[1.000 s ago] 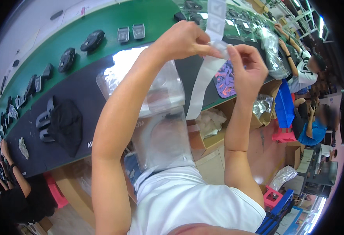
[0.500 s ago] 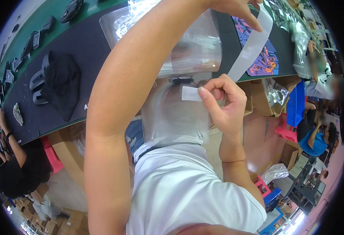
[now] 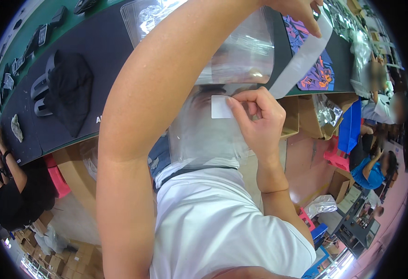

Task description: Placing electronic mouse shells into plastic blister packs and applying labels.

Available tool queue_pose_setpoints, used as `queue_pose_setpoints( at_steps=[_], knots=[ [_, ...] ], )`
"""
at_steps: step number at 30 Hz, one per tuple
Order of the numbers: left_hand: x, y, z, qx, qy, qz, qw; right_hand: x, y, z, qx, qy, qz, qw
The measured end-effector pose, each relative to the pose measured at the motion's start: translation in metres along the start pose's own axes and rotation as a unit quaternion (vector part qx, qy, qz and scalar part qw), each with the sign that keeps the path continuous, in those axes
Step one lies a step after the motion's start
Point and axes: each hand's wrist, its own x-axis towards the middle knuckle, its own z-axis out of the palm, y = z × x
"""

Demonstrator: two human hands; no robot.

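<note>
A small white rectangular sticker (image 3: 220,107) is pinched by one edge between the thumb and forefinger of my right hand (image 3: 261,111). It hangs over a clear plastic bag (image 3: 194,139) lying at the table's front edge against my waist. My left arm reaches across to the far right, where my left hand (image 3: 304,15) grips a long pale sticker strip (image 3: 301,60), partly cut off by the frame's top. The strip slants down behind my right hand; whether the sticker still joins it is hidden. Beyond, a stack of clear bags (image 3: 243,51) lies partly under my left forearm.
A purple and orange patterned sheet (image 3: 322,69) is on the dark mat at right. Leftward lie a black cloth (image 3: 71,93) and grey curved parts (image 3: 40,88). Cardboard boxes (image 3: 313,111) and a blue bin (image 3: 350,121) stand below the edge. Other people work at both sides.
My right hand has shifted slightly left and up, and the sticker now shows a broader face. The left hand and strip sit a little further right in the picture.
</note>
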Motion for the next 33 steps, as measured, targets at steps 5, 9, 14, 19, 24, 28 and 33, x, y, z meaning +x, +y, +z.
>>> queue_pose_setpoints(
  at_steps=[5, 9, 14, 19, 24, 28, 33],
  knots=[
    [0.0, 0.002, -0.003, 0.017, -0.018, -0.019, 1.0, -0.012, 0.012, 0.003, -0.032, 0.035, -0.04, 0.998],
    [-0.003, 0.001, -0.007, -0.022, -0.029, -0.013, 0.999, -0.013, -0.001, -0.021, -0.129, -0.157, -0.208, 0.957],
    [-0.003, 0.013, -0.011, -0.035, -0.063, -0.022, 0.997, -0.022, -0.013, -0.041, -0.201, -0.329, -0.15, 0.911],
    [0.003, -0.004, -0.009, -0.005, -0.045, -0.038, 0.998, -0.005, -0.02, -0.063, -0.15, -0.387, -0.23, 0.88],
    [0.001, 0.005, -0.008, 0.005, -0.04, -0.065, 0.997, 0.002, -0.02, -0.079, -0.062, -0.288, -0.343, 0.892],
    [0.001, -0.005, -0.004, -0.038, 0.009, -0.008, 0.999, 0.01, -0.022, -0.044, -0.069, -0.093, -0.297, 0.948],
    [0.003, -0.003, 0.0, -0.082, 0.07, -0.015, 0.994, 0.03, -0.003, -0.001, 0.066, 0.091, -0.158, 0.981]
  ],
)
